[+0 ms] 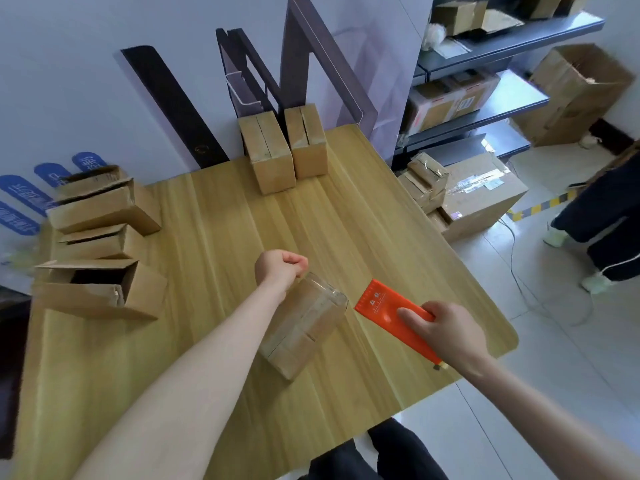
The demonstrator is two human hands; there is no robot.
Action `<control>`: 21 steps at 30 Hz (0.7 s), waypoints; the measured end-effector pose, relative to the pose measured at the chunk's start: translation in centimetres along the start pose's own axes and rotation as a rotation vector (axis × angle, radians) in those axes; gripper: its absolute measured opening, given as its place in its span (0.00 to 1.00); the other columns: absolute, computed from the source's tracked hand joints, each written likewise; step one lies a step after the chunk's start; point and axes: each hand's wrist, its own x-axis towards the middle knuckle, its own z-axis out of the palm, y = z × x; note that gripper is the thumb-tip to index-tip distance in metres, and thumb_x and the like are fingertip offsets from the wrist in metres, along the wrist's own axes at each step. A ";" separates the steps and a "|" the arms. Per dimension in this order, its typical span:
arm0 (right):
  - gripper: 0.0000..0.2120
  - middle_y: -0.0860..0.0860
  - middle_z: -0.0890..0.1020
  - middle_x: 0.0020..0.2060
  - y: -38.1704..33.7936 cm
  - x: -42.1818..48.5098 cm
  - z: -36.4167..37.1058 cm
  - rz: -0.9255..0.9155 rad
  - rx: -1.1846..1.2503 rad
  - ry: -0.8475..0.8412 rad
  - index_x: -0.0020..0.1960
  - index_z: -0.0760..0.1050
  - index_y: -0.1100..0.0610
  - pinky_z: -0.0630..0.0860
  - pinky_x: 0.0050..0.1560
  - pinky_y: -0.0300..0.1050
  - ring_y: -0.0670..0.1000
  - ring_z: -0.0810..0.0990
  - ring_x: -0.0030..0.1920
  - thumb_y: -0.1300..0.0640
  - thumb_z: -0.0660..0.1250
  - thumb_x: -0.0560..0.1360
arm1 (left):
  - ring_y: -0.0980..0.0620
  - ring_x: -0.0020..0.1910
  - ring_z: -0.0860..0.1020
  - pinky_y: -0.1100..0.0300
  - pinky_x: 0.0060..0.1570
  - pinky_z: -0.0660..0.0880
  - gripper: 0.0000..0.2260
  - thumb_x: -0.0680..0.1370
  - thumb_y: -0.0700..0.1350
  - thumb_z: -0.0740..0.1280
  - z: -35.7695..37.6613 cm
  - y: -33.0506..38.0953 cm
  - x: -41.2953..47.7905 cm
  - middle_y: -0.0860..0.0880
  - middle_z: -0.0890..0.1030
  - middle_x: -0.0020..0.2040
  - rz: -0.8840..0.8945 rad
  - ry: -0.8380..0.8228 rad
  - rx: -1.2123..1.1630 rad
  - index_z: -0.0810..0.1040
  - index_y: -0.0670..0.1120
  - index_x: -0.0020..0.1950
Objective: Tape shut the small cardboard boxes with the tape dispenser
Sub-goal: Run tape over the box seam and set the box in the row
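At centre, small brown box (302, 329), clear-taped.

Your wooden table (214, 237) carries six small cardboard boxes. At twelve o'clock, by the far edge, a left closed box (272, 161) stands just beside a right closed box (309, 147). From ten to eight o'clock lie a far open box (104, 206), a middle open box (104, 247) and a near open box (100, 292). At the centre lies a taped box (304, 327).

Box (304, 327) left of dispenser (391, 311)
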 end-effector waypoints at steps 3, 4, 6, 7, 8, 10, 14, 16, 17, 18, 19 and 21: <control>0.21 0.46 0.80 0.33 -0.1 0.5 1.1 0.031 -0.038 -0.006 0.40 0.78 0.53 0.74 0.33 0.43 0.47 0.79 0.34 0.36 0.63 0.75 | 0.54 0.37 0.81 0.64 0.42 0.75 0.07 0.70 0.38 0.75 0.3 -0.5 0.2 0.52 0.84 0.36 0.037 0.019 0.010 0.83 0.50 0.35; 0.21 0.46 0.80 0.32 -0.2 0.7 1.3 0.037 -0.048 -0.003 0.40 0.78 0.53 0.73 0.32 0.42 0.47 0.79 0.34 0.36 0.62 0.75 | 0.54 0.37 0.82 0.64 0.41 0.75 0.07 0.70 0.39 0.75 0.4 -0.7 0.2 0.52 0.84 0.36 0.046 0.022 0.015 0.83 0.50 0.35; 0.20 0.45 0.79 0.31 -0.4 0.8 1.8 0.057 -0.065 0.000 0.39 0.77 0.53 0.69 0.28 0.39 0.46 0.79 0.32 0.36 0.62 0.75 | 0.54 0.38 0.82 0.63 0.42 0.77 0.06 0.71 0.40 0.75 0.7 -1.0 0.4 0.52 0.84 0.36 0.063 0.021 0.034 0.83 0.50 0.36; 0.20 0.45 0.78 0.31 -0.4 0.8 2.0 0.066 -0.081 0.000 0.39 0.76 0.52 0.67 0.27 0.38 0.46 0.78 0.31 0.36 0.62 0.75 | 0.54 0.38 0.82 0.62 0.44 0.78 0.07 0.71 0.40 0.75 0.9 -1.3 0.7 0.52 0.84 0.36 0.069 0.020 0.041 0.83 0.51 0.36; 0.20 0.45 0.77 0.30 -0.5 0.9 2.3 0.072 -0.099 0.002 0.38 0.76 0.52 0.66 0.26 0.38 0.46 0.77 0.30 0.36 0.62 0.75 | 0.54 0.38 0.82 0.62 0.45 0.78 0.07 0.71 0.40 0.75 1.1 -1.6 0.9 0.53 0.84 0.37 0.070 0.023 0.048 0.83 0.51 0.36; 0.20 0.45 0.76 0.29 -0.8 1.1 2.8 0.080 -0.123 0.009 0.36 0.74 0.52 0.65 0.26 0.38 0.46 0.77 0.29 0.36 0.61 0.75 | 0.55 0.39 0.82 0.62 0.44 0.77 0.06 0.70 0.41 0.75 1.4 -1.9 1.1 0.53 0.84 0.38 0.071 0.041 0.061 0.83 0.52 0.37; 0.22 0.47 0.77 0.31 -1.7 2.0 3.4 0.074 -0.180 0.004 0.39 0.77 0.54 0.69 0.30 0.39 0.49 0.78 0.33 0.36 0.60 0.74 | 0.56 0.40 0.79 0.62 0.43 0.74 0.01 0.72 0.45 0.74 1.8 -2.3 1.1 0.55 0.84 0.40 0.085 0.115 0.147 0.85 0.51 0.42; 0.22 0.48 0.79 0.33 -2.2 2.4 3.7 0.068 -0.202 -0.001 0.41 0.78 0.53 0.75 0.33 0.41 0.51 0.80 0.34 0.35 0.60 0.74 | 0.55 0.41 0.79 0.61 0.43 0.75 0.02 0.72 0.47 0.73 2.0 -2.6 1.0 0.56 0.84 0.42 0.086 0.151 0.192 0.85 0.52 0.43; 0.22 0.48 0.80 0.33 -2.4 2.6 3.7 0.068 -0.206 -0.005 0.41 0.78 0.53 0.77 0.35 0.42 0.51 0.80 0.34 0.35 0.59 0.74 | 0.55 0.41 0.80 0.61 0.42 0.75 0.02 0.73 0.47 0.72 2.2 -2.8 1.0 0.56 0.84 0.43 0.085 0.163 0.211 0.85 0.53 0.44; 0.22 0.48 0.80 0.33 -2.7 2.8 3.8 0.068 -0.210 -0.008 0.41 0.79 0.53 0.78 0.36 0.43 0.52 0.81 0.33 0.35 0.59 0.74 | 0.54 0.42 0.80 0.61 0.42 0.75 0.03 0.74 0.48 0.72 2.3 -3.0 1.1 0.56 0.84 0.44 0.084 0.167 0.218 0.85 0.53 0.45; 0.22 0.48 0.80 0.34 -2.9 3.0 3.8 0.068 -0.215 -0.007 0.41 0.79 0.53 0.79 0.37 0.44 0.52 0.81 0.33 0.35 0.59 0.74 | 0.54 0.43 0.80 0.61 0.42 0.75 0.04 0.74 0.49 0.71 2.3 -3.1 1.1 0.56 0.84 0.45 0.080 0.163 0.210 0.85 0.54 0.46; 0.23 0.48 0.80 0.34 -3.1 3.3 3.9 0.061 -0.221 0.006 0.41 0.79 0.54 0.78 0.37 0.43 0.52 0.80 0.33 0.35 0.59 0.74 | 0.51 0.50 0.79 0.60 0.47 0.75 0.07 0.77 0.51 0.67 2.3 -3.4 1.3 0.55 0.84 0.52 0.068 0.125 0.216 0.84 0.54 0.51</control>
